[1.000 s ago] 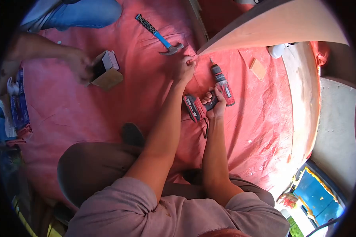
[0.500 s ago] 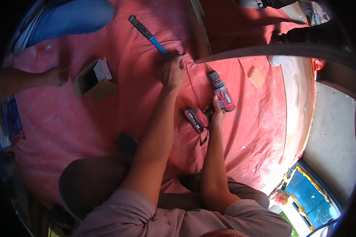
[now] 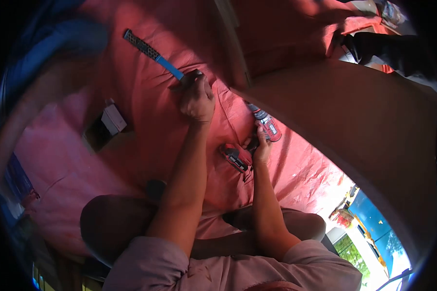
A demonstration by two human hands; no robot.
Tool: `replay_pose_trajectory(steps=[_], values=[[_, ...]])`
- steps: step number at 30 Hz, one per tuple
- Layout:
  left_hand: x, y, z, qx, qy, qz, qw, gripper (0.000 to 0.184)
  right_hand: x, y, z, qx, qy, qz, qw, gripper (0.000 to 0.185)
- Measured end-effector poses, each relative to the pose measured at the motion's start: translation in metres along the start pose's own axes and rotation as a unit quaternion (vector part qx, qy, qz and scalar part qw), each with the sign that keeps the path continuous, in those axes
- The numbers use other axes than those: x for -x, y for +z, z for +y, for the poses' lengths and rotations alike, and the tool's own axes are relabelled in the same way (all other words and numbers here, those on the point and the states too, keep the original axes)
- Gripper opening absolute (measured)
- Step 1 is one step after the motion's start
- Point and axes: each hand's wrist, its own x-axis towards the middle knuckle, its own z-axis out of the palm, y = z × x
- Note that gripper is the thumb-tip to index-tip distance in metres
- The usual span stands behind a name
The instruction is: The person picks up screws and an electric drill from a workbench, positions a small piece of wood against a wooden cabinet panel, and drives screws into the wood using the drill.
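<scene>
My left hand (image 3: 199, 100) is closed at the head end of a hammer with a blue shaft (image 3: 169, 67) and a black patterned grip. The hammer's head is mostly hidden by my fingers, and its grip points to the upper left. My right hand (image 3: 262, 146) is wrapped round the handle of a red and black cordless drill (image 3: 271, 131). The drill's battery (image 3: 237, 157) sticks out to the left of that hand. Its chuck end points up and left, and the tip is hidden by the brown panel.
A large brown panel (image 3: 354, 126) slants across the right side, close to the drill. Red sheeting (image 3: 150, 140) covers the floor. At left stand an open cardboard box (image 3: 112, 121) and another person's blurred arm (image 3: 39, 102) and blue-clad leg (image 3: 82, 36). A dark-clothed leg (image 3: 388, 51) is at upper right.
The brown panel has tilted, its broad face now covering the right side and hiding a small wooden block. The hammer has shifted left with my left hand. The other person's arm has moved.
</scene>
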Motion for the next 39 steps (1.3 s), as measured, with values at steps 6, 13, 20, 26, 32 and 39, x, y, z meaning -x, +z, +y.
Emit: replay_pose_trajectory(steps=[6, 13, 20, 26, 32, 39], values=[[-0.002, -0.005, 0.007, -0.021, -0.02, -0.05, 0.998, 0.008, -0.012, -0.012, 0.022, 0.009, 0.002, 0.005, 1.0, 0.05], [-0.007, -0.008, 0.01, -0.04, -0.007, -0.078, 0.996, 0.009, 0.005, 0.006, -0.004, 0.01, 0.016, 0.039, 0.999, 0.04], [-0.005, -0.003, 0.011, -0.012, -0.021, -0.074, 0.997, 0.013, -0.007, -0.011, 0.021, 0.006, 0.035, 0.029, 0.999, 0.04], [-0.007, -0.008, 0.01, -0.043, -0.023, -0.102, 0.994, 0.011, 0.005, 0.009, -0.005, 0.006, 0.036, 0.027, 0.999, 0.042], [-0.006, -0.009, 0.011, -0.049, -0.048, -0.089, 0.994, 0.012, -0.019, -0.018, 0.034, 0.043, -0.004, 0.028, 0.999, 0.046], [-0.003, -0.014, 0.01, 0.006, -0.071, -0.107, 0.992, 0.009, 0.009, 0.01, -0.006, -0.021, 0.017, -0.007, 1.0, 0.047]])
